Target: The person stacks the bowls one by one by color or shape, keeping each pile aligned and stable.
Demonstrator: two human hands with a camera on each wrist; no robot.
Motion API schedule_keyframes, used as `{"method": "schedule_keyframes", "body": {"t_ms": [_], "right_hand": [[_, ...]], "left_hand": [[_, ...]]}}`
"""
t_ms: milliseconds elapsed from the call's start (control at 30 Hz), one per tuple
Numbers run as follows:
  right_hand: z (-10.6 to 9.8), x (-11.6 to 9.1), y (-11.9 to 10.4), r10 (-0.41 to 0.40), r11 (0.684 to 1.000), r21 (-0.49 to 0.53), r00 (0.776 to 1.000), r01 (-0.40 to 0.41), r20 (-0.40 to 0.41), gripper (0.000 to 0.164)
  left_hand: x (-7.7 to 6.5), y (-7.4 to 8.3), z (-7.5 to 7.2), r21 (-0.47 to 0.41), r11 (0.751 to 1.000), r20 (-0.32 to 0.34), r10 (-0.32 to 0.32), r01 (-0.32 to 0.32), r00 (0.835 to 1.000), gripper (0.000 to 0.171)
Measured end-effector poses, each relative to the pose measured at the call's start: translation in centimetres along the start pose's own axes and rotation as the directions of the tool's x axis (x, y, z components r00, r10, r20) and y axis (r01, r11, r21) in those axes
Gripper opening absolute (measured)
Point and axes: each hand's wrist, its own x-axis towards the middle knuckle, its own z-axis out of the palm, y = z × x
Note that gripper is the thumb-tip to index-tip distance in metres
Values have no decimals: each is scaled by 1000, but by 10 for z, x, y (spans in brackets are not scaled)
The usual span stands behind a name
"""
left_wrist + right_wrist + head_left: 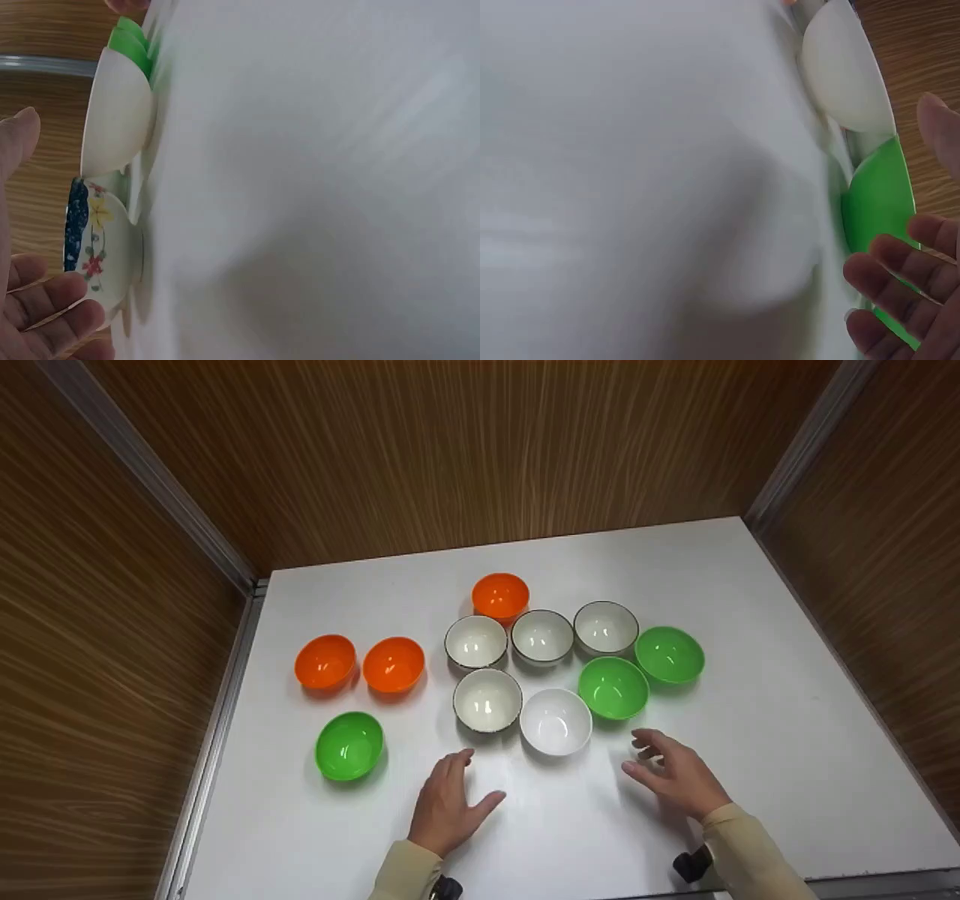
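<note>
Left grip spread, empty; dark-rimmed bowl just ahead. Right grip spread, fingers loosely bent, empty; green bowl ahead-left. White bowl ahead, between both; round, no long axis; right looks slightly nearer.

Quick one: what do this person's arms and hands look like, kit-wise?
Left hand and right hand: bare, no gloves. Left sleeve and right sleeve: plain beige, long. Small black device at left wrist, another black device at right wrist; details unclear.
</note>
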Motion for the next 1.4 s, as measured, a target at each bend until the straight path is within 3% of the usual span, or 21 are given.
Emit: {"method": "schedule_keyframes", "body": {"t_ms": [167,300,400,567,767,967,1100,1200,1400], "right_hand": [[16,13,-9,102,978,173,991,-115,82,48],[29,22,-13,199,913,329,968,-239,153,52],[38,28,-16,260,865,391,947,-315,190,56],[47,39,-19,300,827,424,928,-369,223,59],[54,48,-22,307,791,477,922,-384,234,58],[57,50,-27,312,746,531,915,-402,255,52],[57,51,-32,305,740,541,916,-400,260,47],[59,51,-34,296,756,526,920,-389,255,43],[63,50,-36,267,776,502,920,-382,288,40]], "left_hand": [[5,12,12,-123,989,95,-75,87,993,73],[14,20,24,-215,961,176,-136,172,975,76],[20,25,32,-246,946,214,-161,212,964,79],[30,33,46,-247,942,222,-173,226,960,81],[39,38,57,-260,943,182,-164,209,969,86],[46,40,63,-306,925,207,-164,223,965,95],[49,40,63,-345,910,215,-162,230,963,96],[48,39,63,-355,906,194,-169,230,966,97],[45,36,66,-309,932,77,-176,191,981,94]]}}
